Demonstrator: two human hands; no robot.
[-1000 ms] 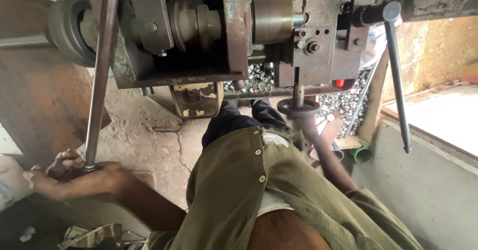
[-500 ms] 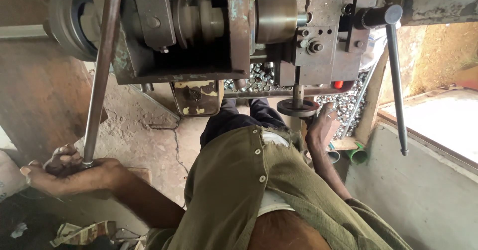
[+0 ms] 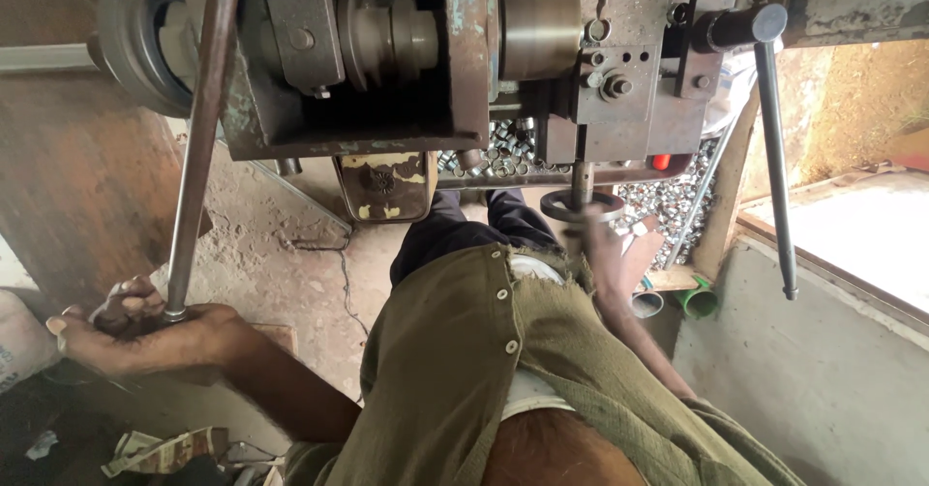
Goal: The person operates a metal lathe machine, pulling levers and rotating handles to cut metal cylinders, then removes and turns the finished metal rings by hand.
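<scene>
My left hand (image 3: 145,336) is gripping the lever (image 3: 198,147) at 9 o'clock; my right hand (image 3: 605,254), blurred, is touching the handwheel (image 3: 581,205), its grip unclear.

The left hand (image 3: 145,336) is closed around the lower end of a long steel lever (image 3: 198,147) that rises to the rusty machine (image 3: 435,60). The right hand (image 3: 605,254), blurred, touches a small round handwheel (image 3: 581,205) under the machine's right part. Behind it lies a heap of small metal rings (image 3: 668,200). A second thin lever (image 3: 774,157) hangs at the right, untouched.
</scene>
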